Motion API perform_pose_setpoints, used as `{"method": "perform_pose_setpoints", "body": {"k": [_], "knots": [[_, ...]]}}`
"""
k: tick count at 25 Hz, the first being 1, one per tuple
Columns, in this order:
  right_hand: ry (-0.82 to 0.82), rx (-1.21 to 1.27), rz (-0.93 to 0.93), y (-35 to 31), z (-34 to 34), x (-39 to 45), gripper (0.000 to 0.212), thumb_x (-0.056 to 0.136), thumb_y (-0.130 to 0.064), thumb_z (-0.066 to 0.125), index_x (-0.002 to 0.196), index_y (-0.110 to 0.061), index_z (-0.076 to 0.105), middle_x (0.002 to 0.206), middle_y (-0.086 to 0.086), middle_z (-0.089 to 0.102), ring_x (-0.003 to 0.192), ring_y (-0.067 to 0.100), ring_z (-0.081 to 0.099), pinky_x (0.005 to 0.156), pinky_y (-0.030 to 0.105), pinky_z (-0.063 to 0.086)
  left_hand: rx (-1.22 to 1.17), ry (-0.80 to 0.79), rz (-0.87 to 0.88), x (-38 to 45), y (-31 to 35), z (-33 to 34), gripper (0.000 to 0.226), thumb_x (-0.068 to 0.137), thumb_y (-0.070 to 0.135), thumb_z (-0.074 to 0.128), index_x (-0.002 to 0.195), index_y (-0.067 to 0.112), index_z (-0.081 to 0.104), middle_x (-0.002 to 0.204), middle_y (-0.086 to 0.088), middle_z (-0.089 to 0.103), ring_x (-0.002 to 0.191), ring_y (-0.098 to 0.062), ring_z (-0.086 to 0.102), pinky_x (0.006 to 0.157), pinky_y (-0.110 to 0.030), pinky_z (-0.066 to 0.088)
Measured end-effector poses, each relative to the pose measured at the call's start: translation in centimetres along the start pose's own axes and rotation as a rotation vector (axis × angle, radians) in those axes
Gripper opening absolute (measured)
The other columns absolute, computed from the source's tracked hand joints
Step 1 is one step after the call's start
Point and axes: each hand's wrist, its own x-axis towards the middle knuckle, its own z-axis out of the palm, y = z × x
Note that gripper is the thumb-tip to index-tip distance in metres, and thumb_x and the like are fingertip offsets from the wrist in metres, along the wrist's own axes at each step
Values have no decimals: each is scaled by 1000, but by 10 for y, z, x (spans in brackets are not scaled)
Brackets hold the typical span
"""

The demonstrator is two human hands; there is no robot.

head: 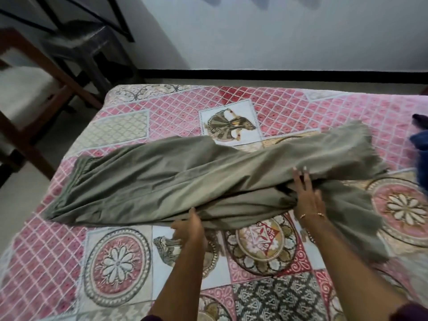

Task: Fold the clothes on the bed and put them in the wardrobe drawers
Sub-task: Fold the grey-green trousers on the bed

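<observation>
An olive-green garment [185,181], apparently trousers, lies stretched across the middle of the bed [115,262], its long axis running from the left edge toward the right edge, roughly parallel to the near edge. The gathered waistband end points to the left edge; the other end bunches and fans out toward the right, one part reaching toward the far side and another trailing toward the near side.

The left hand [188,230] comes in from the near edge, palm down at the garment's near border, its fingertips tucked under the cloth and gripping that edge. The right hand [306,195] lies flat on the cloth where it bunches, fingers straight and spread, pointing toward the far edge, pressing rather than gripping. A thin bracelet [311,215] circles its wrist.

A dark blue piece of clothing [420,144] sits at the right edge of the bed.
</observation>
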Motion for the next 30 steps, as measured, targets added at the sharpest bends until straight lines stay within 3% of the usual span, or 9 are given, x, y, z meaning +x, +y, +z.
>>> {"method": "perform_pose_setpoints", "body": {"k": [2,5,10,14,17,20,24,26,30], "knots": [[-81,-32,7,4,1,14,84,84,4,52,149,-29,10,147,10,26,116,38,41,95,40,39,-82,-27,67,-1,-2,5,41,85,23,65,115,6,44,133,-30,32,109,-40,49,92,-39,42],[30,5,-32,8,-8,5,42,82,4,55,122,-7,56,116,22,55,106,39,50,86,39,44,-191,-139,132,-17,-15,24,30,85,18,64,105,15,42,130,-20,31,87,-29,51,87,-41,50],[513,-20,-186,9,-32,-72,19,54,4,68,70,-4,61,67,15,57,59,32,58,47,31,46,-387,-641,-40,-76,-51,43,30,91,18,57,114,18,37,107,-15,54,77,-23,54,58,-29,44],[635,-134,-148,24,-20,-132,19,61,-1,67,77,-10,66,74,12,56,68,29,53,52,32,45,-547,-717,-197,-119,-79,49,55,79,26,72,122,8,43,114,-16,61,97,-31,63,61,-35,55],[514,-103,226,65,-8,-171,26,59,3,72,82,-7,65,87,21,56,81,36,51,57,41,47,-569,-750,-268,-141,-108,38,54,78,12,72,127,5,49,123,-16,60,105,-27,62,66,-31,58],[465,228,521,84,-16,-179,27,72,4,62,99,2,62,106,29,51,91,44,49,66,43,42,-577,-802,-290,-150,-120,31,42,83,2,64,124,2,51,118,-13,61,89,-20,62,59,-23,55],[786,519,567,82,-54,-168,38,82,11,40,111,1,61,115,28,52,103,41,49,76,43,39,-615,-964,-380,-172,-110,30,6,92,10,50,92,9,56,80,-5,62,49,-10,55,31,-14,35],[842,549,785,107,-62,-173,37,87,8,36,113,-4,60,122,25,49,114,40,44,81,47,40,-583,-957,-415,-181,-123,30,18,95,16,43,83,10,55,61,-3,63,40,-10,51,27,-13,29],[312,964,1154,165,-14,-185,42,87,-29,47,118,-2,53,127,27,51,113,41,51,91,46,42,-318,-854,-390,-181,-170,30,23,97,11,42,77,8,53,49,-4,62,58,-15,52,45,-19,47]]}}
